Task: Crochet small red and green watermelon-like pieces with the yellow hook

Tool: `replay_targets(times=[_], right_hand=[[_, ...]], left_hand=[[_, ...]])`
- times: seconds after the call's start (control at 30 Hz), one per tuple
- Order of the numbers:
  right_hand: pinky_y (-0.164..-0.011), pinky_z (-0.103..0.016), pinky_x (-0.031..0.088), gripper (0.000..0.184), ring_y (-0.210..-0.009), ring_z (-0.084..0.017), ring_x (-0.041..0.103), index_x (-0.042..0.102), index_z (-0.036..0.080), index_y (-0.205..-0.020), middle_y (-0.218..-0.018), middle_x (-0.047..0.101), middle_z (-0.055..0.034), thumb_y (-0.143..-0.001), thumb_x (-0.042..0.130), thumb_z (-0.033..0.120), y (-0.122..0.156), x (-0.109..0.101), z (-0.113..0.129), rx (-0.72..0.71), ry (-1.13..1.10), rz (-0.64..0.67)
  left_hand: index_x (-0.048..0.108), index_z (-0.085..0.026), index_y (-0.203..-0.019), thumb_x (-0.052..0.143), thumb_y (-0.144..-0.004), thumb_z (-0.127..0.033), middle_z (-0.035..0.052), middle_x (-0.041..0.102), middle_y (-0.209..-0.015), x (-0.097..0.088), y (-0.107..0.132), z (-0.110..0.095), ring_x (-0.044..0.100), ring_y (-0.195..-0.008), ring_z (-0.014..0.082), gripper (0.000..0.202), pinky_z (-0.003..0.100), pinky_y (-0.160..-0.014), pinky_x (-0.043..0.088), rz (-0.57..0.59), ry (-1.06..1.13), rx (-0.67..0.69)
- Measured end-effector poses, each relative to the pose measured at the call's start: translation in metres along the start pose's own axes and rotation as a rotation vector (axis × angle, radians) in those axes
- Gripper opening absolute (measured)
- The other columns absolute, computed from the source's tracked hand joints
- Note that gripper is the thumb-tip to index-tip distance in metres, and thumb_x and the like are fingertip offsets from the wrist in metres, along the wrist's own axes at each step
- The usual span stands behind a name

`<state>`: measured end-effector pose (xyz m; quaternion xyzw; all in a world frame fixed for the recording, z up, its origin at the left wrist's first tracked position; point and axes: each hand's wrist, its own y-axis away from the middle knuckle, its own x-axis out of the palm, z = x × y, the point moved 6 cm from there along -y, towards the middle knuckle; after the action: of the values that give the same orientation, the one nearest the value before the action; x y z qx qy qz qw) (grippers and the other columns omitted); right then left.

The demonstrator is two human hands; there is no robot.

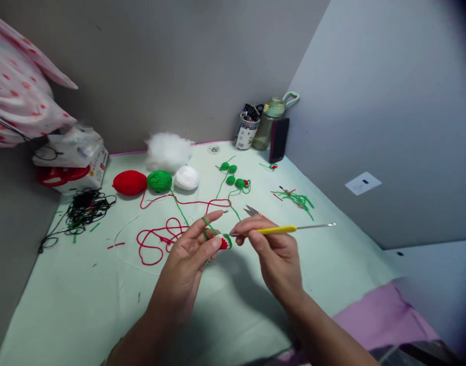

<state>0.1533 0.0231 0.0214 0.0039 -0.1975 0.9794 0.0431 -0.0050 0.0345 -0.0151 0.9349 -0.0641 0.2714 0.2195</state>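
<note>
My left hand (pixel 192 254) pinches a small red, white and green crochet piece (pixel 225 241), and green yarn (pixel 207 225) runs over its raised forefinger. My right hand (pixel 269 244) grips a crochet hook with a yellow handle (pixel 278 230); the hook's tip meets the piece and its metal end points right. Both hands hover over the pale green table cover (pixel 84 300). Loose red yarn (pixel 156 241) lies on the cover just left of my left hand.
At the back lie a red yarn ball (pixel 129 182), a green one (pixel 159 180), a white one (pixel 186 177) and white stuffing (pixel 167 150). Small green crocheted bits (pixel 231 175), scissors (pixel 251 210), yarn scraps (pixel 297 198), a black cord tangle (pixel 84 206), a pen cup (pixel 247 131), bottle (pixel 269 124) and phone (pixel 279 140) surround them.
</note>
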Motion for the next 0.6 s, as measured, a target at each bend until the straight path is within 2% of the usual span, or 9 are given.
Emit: replay_targets(times=[0.1,0.2,0.27,0.33,0.43,0.5,0.6], right_hand=[[-0.07,-0.032,0.054,0.018,-0.077,-0.017,0.066,0.081,0.026,-0.099,-0.084,0.074,-0.0033,-0.104,0.064,0.028,0.002,-0.005,0.005,-0.036,0.021,-0.066],[-0.069,-0.033,0.055,0.018,-0.072,-0.016,0.065,0.081,0.025,-0.095,-0.084,0.074,-0.0032,-0.103,0.066,0.032,0.001,-0.008,-0.001,0.053,-0.118,-0.083],[-0.068,-0.033,0.056,0.02,-0.07,-0.016,0.066,0.08,0.024,-0.093,-0.086,0.075,-0.0041,-0.102,0.067,0.035,0.0,-0.005,-0.006,0.117,-0.202,-0.062],[-0.07,-0.033,0.058,0.018,-0.077,-0.018,0.069,0.081,0.024,-0.097,-0.092,0.077,-0.0056,-0.102,0.067,0.035,0.0,0.0,-0.007,0.109,-0.18,-0.019],[-0.078,-0.033,0.061,0.017,-0.09,-0.019,0.073,0.082,0.028,-0.104,-0.095,0.08,-0.0048,-0.103,0.066,0.025,0.002,0.006,0.002,-0.02,0.002,-0.009],[-0.079,-0.033,0.061,0.023,-0.091,-0.019,0.074,0.082,0.029,-0.11,-0.097,0.08,-0.005,-0.102,0.065,0.016,0.007,0.009,0.011,-0.145,0.169,-0.007],[-0.084,-0.035,0.061,0.033,-0.099,-0.021,0.074,0.08,0.026,-0.121,-0.11,0.079,-0.01,-0.097,0.067,0.007,0.013,0.017,0.022,-0.345,0.408,0.08]], left_hand=[[0.079,-0.026,-0.125,0.089,-0.081,-0.028,-0.0023,0.063,-0.081,-0.002,-0.001,-0.003,0.055,-0.078,0.0118,0.045,0.023,-0.074,0.042,-0.009,-0.043,0.027],[0.08,-0.026,-0.123,0.089,-0.081,-0.029,-0.0026,0.062,-0.08,-0.001,-0.001,-0.003,0.054,-0.074,0.0109,0.044,0.022,-0.068,0.041,-0.007,-0.042,0.015],[0.081,-0.026,-0.122,0.088,-0.081,-0.029,-0.0028,0.062,-0.079,0.001,0.0,-0.003,0.052,-0.07,0.0099,0.042,0.022,-0.067,0.041,0.003,-0.044,0.018],[0.082,-0.027,-0.119,0.088,-0.081,-0.029,-0.002,0.064,-0.08,0.003,0.001,-0.001,0.053,-0.071,0.0103,0.039,0.022,-0.069,0.044,0.023,-0.057,0.025],[0.083,-0.028,-0.117,0.09,-0.08,-0.029,-0.0011,0.066,-0.084,0.004,0.001,0.003,0.06,-0.081,0.0125,0.037,0.023,-0.078,0.048,0.026,-0.053,0.037],[0.082,-0.028,-0.119,0.091,-0.079,-0.027,-0.0013,0.068,-0.086,0.003,0.0,0.005,0.062,-0.085,0.0128,0.041,0.022,-0.081,0.049,0.007,-0.015,0.053],[0.08,-0.025,-0.123,0.092,-0.078,-0.025,-0.0038,0.065,-0.078,0.003,-0.001,0.009,0.052,-0.066,0.0068,0.046,0.017,-0.067,0.045,0.01,0.079,0.006]])
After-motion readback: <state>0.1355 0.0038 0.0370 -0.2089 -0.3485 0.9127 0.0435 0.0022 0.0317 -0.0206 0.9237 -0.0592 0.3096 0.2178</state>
